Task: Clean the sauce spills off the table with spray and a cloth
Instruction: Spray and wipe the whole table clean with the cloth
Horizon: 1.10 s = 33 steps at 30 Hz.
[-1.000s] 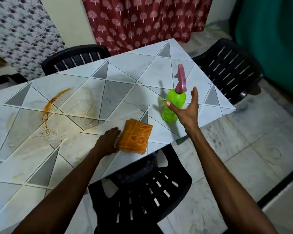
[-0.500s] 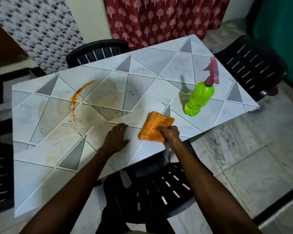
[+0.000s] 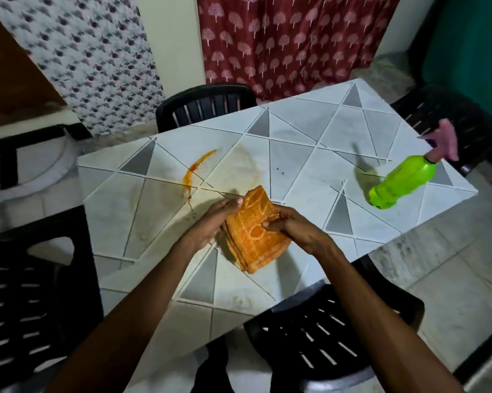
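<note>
I hold the folded orange cloth (image 3: 254, 229) in both hands above the patterned table (image 3: 318, 154). My left hand (image 3: 209, 224) cups its left edge, fingertips at the top corner; my right hand (image 3: 291, 228) pinches its right side with thumb and fingers. An orange sauce streak (image 3: 195, 173) curves just beyond the cloth, amid pale smears. The green spray bottle (image 3: 403, 180) with a pink trigger stands near the far right edge. 4 black chairs surround the table.
</note>
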Each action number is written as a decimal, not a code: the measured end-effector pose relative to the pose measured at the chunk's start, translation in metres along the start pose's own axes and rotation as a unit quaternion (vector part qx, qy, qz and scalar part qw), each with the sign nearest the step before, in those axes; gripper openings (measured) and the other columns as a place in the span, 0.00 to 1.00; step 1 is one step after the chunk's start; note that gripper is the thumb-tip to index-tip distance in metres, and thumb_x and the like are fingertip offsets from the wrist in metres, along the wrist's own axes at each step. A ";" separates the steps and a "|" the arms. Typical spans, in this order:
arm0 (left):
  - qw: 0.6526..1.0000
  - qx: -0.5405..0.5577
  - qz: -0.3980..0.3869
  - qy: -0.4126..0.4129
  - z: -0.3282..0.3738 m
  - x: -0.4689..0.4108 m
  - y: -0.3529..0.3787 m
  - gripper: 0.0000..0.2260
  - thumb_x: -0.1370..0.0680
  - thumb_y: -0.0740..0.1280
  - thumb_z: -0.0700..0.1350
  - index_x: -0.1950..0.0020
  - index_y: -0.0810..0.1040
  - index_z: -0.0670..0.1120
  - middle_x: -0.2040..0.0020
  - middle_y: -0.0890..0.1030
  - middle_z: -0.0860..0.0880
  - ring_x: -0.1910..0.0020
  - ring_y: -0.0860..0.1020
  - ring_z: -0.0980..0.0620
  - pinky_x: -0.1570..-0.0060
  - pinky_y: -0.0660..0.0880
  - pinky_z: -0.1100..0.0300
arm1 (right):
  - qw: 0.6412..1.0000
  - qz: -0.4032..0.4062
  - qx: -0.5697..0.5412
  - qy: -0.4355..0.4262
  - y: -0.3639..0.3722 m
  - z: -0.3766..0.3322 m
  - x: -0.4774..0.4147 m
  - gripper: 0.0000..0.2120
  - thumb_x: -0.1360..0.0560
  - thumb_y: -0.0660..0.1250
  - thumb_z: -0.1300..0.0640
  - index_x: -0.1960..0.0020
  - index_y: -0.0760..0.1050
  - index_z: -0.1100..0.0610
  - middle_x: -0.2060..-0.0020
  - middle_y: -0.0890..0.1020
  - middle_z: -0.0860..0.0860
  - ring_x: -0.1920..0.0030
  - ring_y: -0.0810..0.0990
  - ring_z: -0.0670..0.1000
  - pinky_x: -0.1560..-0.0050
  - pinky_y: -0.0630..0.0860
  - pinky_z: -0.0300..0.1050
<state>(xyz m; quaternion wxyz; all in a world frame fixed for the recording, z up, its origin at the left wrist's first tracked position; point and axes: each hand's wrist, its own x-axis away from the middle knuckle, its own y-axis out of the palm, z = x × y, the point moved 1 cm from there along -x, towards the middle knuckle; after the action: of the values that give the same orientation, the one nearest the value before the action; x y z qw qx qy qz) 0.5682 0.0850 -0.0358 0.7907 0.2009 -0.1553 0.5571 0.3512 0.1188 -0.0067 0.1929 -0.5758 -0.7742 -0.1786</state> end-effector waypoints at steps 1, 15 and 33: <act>1.000 -0.018 -0.018 -0.010 0.003 0.004 -0.012 0.15 0.22 0.69 0.52 0.38 0.80 0.46 0.43 0.84 0.47 0.42 0.81 0.49 0.41 0.75 0.54 | 1.000 0.005 0.005 0.010 0.009 -0.003 -0.003 0.17 0.25 0.72 0.66 0.37 0.81 0.56 0.43 0.86 0.57 0.42 0.84 0.57 0.34 0.77 0.55; 0.990 -0.024 0.139 0.029 0.024 -0.039 -0.099 0.13 0.21 0.67 0.52 0.40 0.77 0.46 0.45 0.81 0.50 0.48 0.78 0.55 0.55 0.74 0.62 | 0.988 0.090 -0.114 0.060 0.068 -0.035 -0.074 0.18 0.23 0.73 0.56 0.35 0.79 0.60 0.46 0.87 0.57 0.45 0.86 0.57 0.43 0.82 0.52; 0.775 -0.605 0.178 0.043 0.023 -0.230 -0.213 0.41 0.26 0.49 0.74 0.19 0.45 0.52 0.19 0.39 0.50 0.21 0.36 0.48 0.26 0.35 0.42 | 0.905 0.323 0.174 -0.216 -0.007 -0.110 -0.266 0.11 0.18 0.61 0.55 0.38 0.76 0.55 0.49 0.83 0.52 0.51 0.80 0.54 0.52 0.73 0.45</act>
<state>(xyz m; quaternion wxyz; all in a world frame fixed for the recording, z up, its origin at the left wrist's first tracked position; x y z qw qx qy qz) 0.6922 -0.1783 -0.1551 0.6417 -0.3739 -0.4591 0.4874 0.4243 -0.1567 -0.0461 0.1649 -0.7760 -0.5875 0.1597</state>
